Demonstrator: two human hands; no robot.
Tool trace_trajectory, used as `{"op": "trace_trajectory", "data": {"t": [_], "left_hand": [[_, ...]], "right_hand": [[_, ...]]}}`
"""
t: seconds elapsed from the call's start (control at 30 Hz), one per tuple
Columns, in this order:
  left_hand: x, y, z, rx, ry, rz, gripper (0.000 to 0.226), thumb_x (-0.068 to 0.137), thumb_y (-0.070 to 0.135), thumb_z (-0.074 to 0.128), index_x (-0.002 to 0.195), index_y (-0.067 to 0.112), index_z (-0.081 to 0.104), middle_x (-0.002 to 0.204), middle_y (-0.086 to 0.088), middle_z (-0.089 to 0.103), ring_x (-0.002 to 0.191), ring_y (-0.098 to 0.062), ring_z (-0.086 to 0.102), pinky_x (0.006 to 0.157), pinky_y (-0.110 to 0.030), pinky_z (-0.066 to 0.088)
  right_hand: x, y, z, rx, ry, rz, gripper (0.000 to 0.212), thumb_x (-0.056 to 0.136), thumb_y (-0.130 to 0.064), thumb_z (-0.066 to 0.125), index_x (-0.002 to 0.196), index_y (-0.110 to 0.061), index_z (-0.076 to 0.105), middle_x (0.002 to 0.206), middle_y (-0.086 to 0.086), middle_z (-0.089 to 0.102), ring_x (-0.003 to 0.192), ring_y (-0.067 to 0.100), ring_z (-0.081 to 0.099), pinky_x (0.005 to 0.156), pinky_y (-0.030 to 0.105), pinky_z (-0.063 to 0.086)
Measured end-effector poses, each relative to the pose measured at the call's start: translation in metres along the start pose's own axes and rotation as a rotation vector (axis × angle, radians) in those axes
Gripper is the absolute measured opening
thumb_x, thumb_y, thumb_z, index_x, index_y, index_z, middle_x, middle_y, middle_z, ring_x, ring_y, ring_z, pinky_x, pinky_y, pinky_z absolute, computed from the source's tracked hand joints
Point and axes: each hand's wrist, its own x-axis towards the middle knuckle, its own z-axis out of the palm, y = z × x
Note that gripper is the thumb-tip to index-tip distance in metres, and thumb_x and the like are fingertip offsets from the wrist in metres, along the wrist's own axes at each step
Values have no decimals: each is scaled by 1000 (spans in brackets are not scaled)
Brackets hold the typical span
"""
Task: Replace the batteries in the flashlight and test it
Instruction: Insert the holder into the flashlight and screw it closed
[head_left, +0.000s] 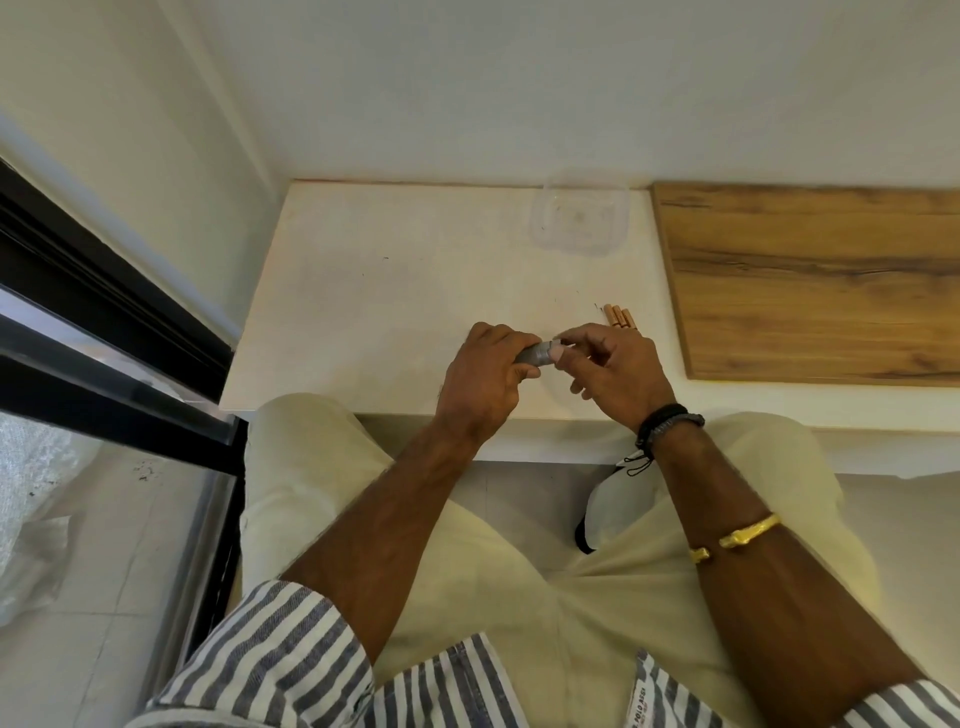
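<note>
Head view shows you seated at the pale bench, both hands raised just above its near edge. Your left hand wraps the grey flashlight, fingers curled tight around the barrel so that only its right end shows. That grip looks meant to keep the body steady while the other hand works on the end. Your right hand meets that end, thumb and forefinger pinching a small pale part there; whether it is the cap or a battery going in, the picture is too blurred to tell. The remaining fingers of that hand hang loose and spread below.

Three copper-coloured batteries lie side by side on the bench just beyond your right knuckles, close enough to pick up without shifting your seat. You cannot tell from here whether they are the fresh set or the spent one.

Farther back, a clear plastic container sits near the wall, well apart from the work. A wooden board covers the bench to your right. Nothing lies between your hands and the batteries. Do mind the bench edge right under the flashlight: a dropped part could roll off onto your lap or the tiled floor.
</note>
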Motion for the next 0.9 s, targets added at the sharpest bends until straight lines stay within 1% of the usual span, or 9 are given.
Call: {"op": "trace_trajectory", "data": {"t": [0.17,0.27,0.37,0.47,0.57,0.67,0.77,0.83,0.9], "left_hand": [[-1,3,2,15,-31,28,30,97,22,60,126,12,62,116,-6,66,107,-22,49,88,-30,40],[-1,4,2,14,-25,45,29,97,23,60,124,12,63,113,-5,67,105,-21,49,87,-29,40],[-1,2,2,3,-5,17,28,96,23,60,123,13,64,111,-4,67,103,-20,49,85,-32,43],[0,-1,2,13,-8,-22,28,96,23,61,122,14,63,111,-4,66,102,-19,48,82,-28,40],[0,-2,2,21,-12,-24,28,96,24,60,122,15,63,109,-3,66,100,-17,46,80,-25,36],[0,-1,3,23,-24,-22,27,96,24,60,121,15,64,109,-2,66,101,-17,47,82,-26,38],[-1,2,3,17,-30,13,28,96,22,60,122,14,64,110,-3,67,103,-19,48,84,-28,40],[-2,4,4,17,-36,35,29,96,22,61,123,13,64,112,-5,67,104,-20,49,85,-28,40],[-3,5,6,18,-43,39,30,96,22,60,124,12,63,113,-5,67,105,-21,49,86,-30,41]], "right_hand": [[0,-2,4,-190,48,91,53,98,-59,50,77,-15,70,60,-2,66,57,21,64,62,36,54],[-1,-2,6,-227,75,120,59,99,-65,41,69,-22,68,56,-11,61,54,16,61,60,34,52],[-1,-1,3,24,20,169,40,97,-57,54,105,-21,71,88,-3,74,60,14,72,59,31,62],[1,5,-6,214,-104,129,35,92,-26,74,125,-19,66,104,0,76,76,16,77,64,32,65],[0,5,-7,175,-112,100,27,90,-12,75,116,-18,71,90,2,79,72,16,76,65,37,65],[-1,3,-5,94,-75,131,14,93,-28,72,104,-19,72,75,-2,76,62,9,72,61,32,63],[-1,1,-3,-16,-27,174,31,95,-44,64,89,-15,71,67,-1,69,55,11,63,58,33,58],[-1,-1,0,-63,2,198,42,97,-48,58,79,-12,71,63,0,63,58,18,58,66,42,58],[-2,-1,3,-90,18,222,47,98,-52,55,70,-16,68,58,-5,60,55,18,56,67,42,58]]}}
